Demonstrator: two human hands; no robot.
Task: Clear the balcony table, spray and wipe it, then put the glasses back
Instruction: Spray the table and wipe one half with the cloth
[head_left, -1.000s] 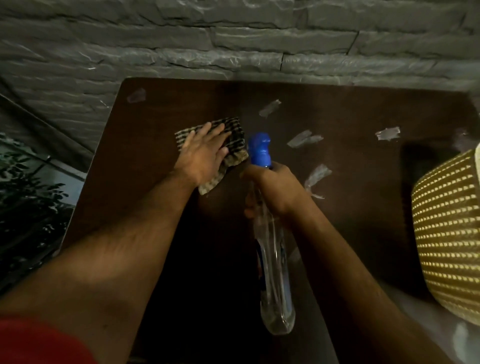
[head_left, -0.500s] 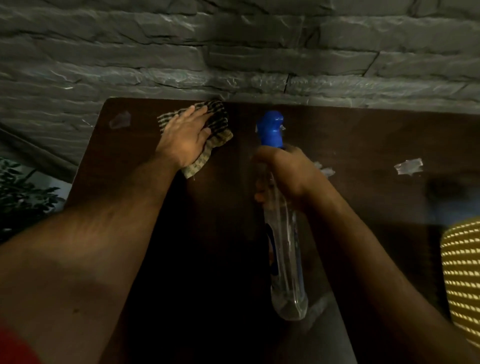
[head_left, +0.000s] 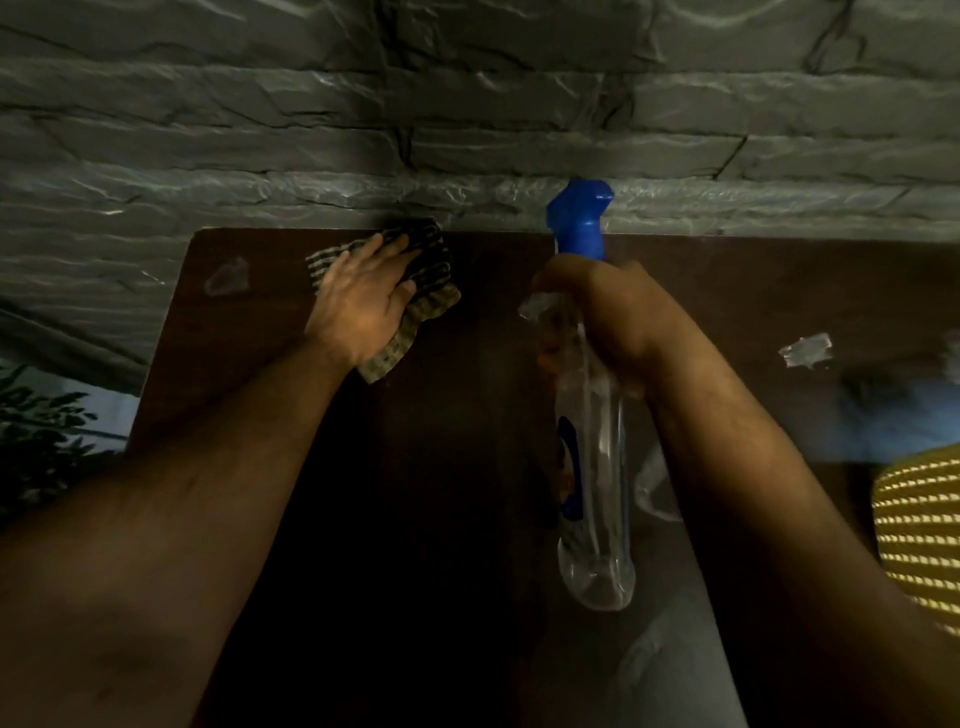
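My left hand (head_left: 363, 306) presses the cloth (head_left: 431, 283) flat at the worktop's (head_left: 727, 291) far edge; unwiped surface lies right, past my right hand (head_left: 608, 312) gripping the spray bottle (head_left: 592, 467).

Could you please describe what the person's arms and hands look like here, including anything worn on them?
Both forearms are bare and lightly haired, with no sleeve showing on either. The left hand and right hand wear no gloves, and no rings, watch or bracelet can be made out in this dim light.
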